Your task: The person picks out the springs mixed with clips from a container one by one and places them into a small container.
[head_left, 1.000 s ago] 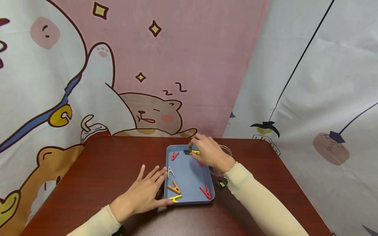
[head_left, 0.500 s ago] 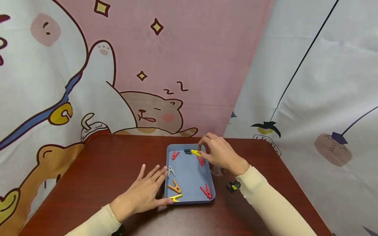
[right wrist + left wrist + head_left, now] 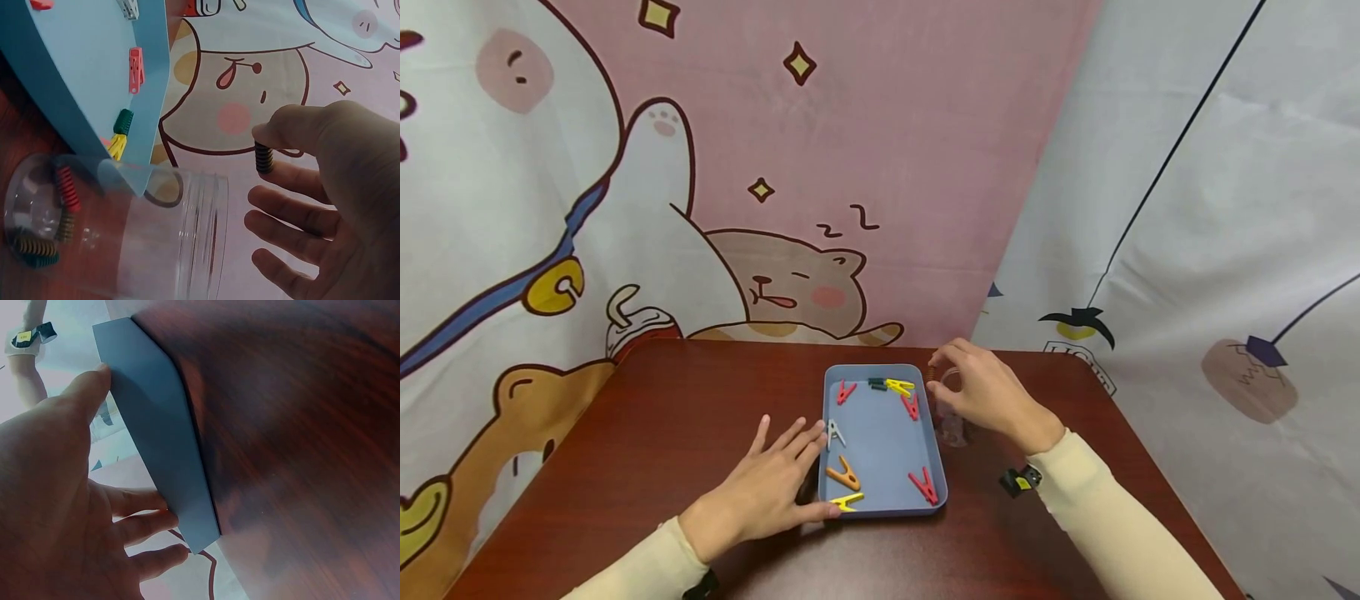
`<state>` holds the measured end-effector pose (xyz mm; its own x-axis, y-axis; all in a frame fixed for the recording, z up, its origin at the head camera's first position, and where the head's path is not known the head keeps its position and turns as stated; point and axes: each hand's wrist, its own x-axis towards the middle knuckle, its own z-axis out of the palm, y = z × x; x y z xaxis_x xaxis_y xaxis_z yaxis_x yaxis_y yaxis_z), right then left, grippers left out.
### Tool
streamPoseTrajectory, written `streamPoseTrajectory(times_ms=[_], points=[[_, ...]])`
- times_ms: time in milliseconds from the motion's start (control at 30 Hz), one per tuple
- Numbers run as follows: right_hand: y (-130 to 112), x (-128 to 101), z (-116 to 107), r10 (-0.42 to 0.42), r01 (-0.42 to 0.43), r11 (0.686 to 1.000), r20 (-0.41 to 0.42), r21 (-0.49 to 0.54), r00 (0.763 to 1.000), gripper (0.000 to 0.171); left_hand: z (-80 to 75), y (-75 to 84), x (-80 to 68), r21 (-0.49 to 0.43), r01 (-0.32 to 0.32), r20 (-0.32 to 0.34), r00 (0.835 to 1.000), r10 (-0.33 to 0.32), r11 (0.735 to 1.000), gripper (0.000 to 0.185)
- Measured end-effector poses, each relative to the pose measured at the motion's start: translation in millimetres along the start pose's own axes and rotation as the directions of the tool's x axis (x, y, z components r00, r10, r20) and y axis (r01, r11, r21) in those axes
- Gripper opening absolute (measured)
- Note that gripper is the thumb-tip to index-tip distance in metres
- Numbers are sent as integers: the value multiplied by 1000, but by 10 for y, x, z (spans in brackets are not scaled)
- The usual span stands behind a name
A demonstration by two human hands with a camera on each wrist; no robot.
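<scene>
fingers (image 3: 284, 134): right thumb and forefinger pinch spring (image 3: 264, 157), other fingers loose
spring axis: upright, just above jar (image 3: 156, 231) mouth, right of centre in frame
left hand (image 3: 760, 492): flat, fingers straight, against tray (image 3: 880, 433) left wall
nearer jar: right hand (image 3: 992, 396)
writing: none legible

Right hand (image 3: 988, 396) lifted away from the blue tray (image 3: 880, 433), carrying a dark spring (image 3: 264, 157) pinched between thumb and forefinger; it ended up just above the clear jar's (image 3: 156, 231) mouth.
</scene>
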<state>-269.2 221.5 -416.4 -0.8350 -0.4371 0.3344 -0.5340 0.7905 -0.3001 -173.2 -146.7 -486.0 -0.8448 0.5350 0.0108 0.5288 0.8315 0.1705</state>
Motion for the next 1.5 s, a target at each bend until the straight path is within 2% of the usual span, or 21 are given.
streamPoseTrajectory(times_ms=[467, 700, 1133, 1500], points=[[214, -168, -56, 48, -47, 999, -43, 20, 998, 29, -18, 13, -1, -15, 4, 5, 1000, -3, 1000, 108], [297, -253, -40, 65, -64, 997, -30, 42, 997, 31, -16, 13, -1, -15, 6, 11, 1000, -6, 1000, 109], [326, -305, -17, 55, -53, 998, -53, 40, 997, 33, -21, 22, -3, -14, 5, 14, 1000, -5, 1000, 109], [320, -308, -23, 66, -64, 997, -39, 41, 997, 34, -10, 11, -7, -16, 3, 13, 1000, -3, 1000, 110]])
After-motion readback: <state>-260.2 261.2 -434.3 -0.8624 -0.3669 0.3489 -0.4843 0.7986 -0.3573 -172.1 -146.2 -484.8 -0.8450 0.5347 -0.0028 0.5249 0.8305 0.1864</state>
